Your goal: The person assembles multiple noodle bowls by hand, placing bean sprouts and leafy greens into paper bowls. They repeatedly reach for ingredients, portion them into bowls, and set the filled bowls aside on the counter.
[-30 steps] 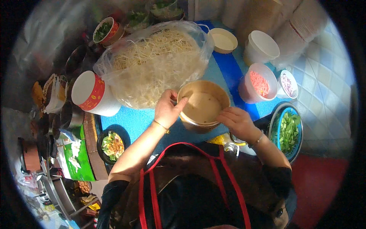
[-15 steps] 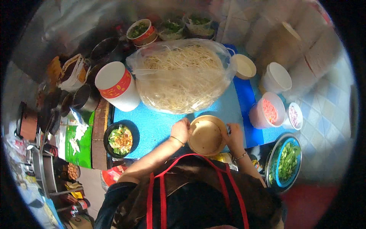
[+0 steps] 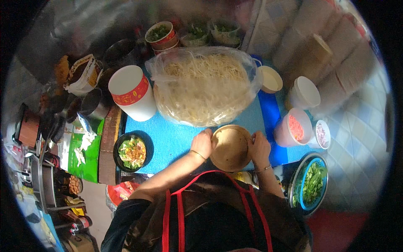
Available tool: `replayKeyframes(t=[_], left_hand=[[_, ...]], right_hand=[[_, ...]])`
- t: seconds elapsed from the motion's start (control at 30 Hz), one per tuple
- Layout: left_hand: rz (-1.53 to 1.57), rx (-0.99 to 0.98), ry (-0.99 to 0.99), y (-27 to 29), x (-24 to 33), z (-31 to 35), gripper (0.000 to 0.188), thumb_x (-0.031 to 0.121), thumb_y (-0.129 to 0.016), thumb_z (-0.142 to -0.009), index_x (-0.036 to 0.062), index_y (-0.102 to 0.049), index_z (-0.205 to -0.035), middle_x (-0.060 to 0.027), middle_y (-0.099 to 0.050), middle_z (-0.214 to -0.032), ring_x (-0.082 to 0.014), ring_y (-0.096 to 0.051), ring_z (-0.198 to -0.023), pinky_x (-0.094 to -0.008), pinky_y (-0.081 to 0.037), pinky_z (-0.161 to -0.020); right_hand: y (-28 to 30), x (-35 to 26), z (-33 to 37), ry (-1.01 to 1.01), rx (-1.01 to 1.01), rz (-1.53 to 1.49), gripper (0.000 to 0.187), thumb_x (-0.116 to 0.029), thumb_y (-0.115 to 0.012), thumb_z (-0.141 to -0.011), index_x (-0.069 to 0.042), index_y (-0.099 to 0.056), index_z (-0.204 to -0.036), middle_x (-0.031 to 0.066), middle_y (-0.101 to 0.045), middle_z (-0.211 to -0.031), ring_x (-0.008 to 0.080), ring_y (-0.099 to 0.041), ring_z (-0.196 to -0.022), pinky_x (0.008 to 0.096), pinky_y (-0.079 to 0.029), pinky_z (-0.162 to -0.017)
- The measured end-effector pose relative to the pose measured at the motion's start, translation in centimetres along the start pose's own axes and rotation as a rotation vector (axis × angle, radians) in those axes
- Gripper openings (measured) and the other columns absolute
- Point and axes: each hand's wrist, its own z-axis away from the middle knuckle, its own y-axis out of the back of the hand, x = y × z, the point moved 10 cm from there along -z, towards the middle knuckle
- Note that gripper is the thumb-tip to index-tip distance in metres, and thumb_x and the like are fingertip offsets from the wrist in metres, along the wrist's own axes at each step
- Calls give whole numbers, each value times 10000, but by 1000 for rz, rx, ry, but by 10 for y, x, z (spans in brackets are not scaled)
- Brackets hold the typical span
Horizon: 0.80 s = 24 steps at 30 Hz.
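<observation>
A round brown paper bowl (image 3: 231, 147) stands empty on the blue board (image 3: 172, 136) right in front of me. My left hand (image 3: 202, 143) grips its left rim and my right hand (image 3: 260, 148) grips its right rim. Just beyond the bowl lies a big clear plastic bag of pale noodles (image 3: 203, 86). Both wrists wear thin bracelets.
A white paper cup with a red band (image 3: 131, 93) stands left of the noodles. A black bowl of mixed food (image 3: 132, 152) sits at the board's left. Right: a pink tub (image 3: 292, 132), small white cups (image 3: 305, 92), a tray of greens (image 3: 311, 183). Herb bowls (image 3: 159, 32) stand behind.
The view has pulled back and tilted, showing more of the counter. The brown bowl has come nearer to my body, with both hands still on its rim.
</observation>
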Motion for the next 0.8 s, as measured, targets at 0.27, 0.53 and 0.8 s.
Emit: replayKeyframes(t=[0.27, 0.53, 0.8], left_hand=[[97, -50, -34, 10, 26, -3, 202, 150, -570, -699, 16, -449, -790, -213, -550, -681, -392, -544, -663, -455, -441, -574], [1292, -297, 114, 62, 30, -8, 637, 100, -572, -746, 46, -208, -1265, -136, -337, -1238, -247, -388, -1138, -369, -321, -958], [1420, 442, 334, 161, -68, 58, 593, 218, -519, -760, 55, -276, -1276, -107, -365, -1233, -236, -398, -1100, -390, -310, -962]], right_hand=[[23, -6, -11, 36, 12, -54, 108, -125, -543, -742, -42, -483, -773, 169, -572, -695, 354, -560, -615, 428, -441, -515], [78, -55, -65, 85, -175, -620, 195, -184, -601, -774, -33, -535, -878, 99, -593, -765, 185, -566, -651, 301, -440, -561], [-1, -188, -210, 584, -135, -294, 596, -442, -660, -688, -57, -511, -1118, 184, -549, -1072, 310, -513, -1017, 393, -401, -861]])
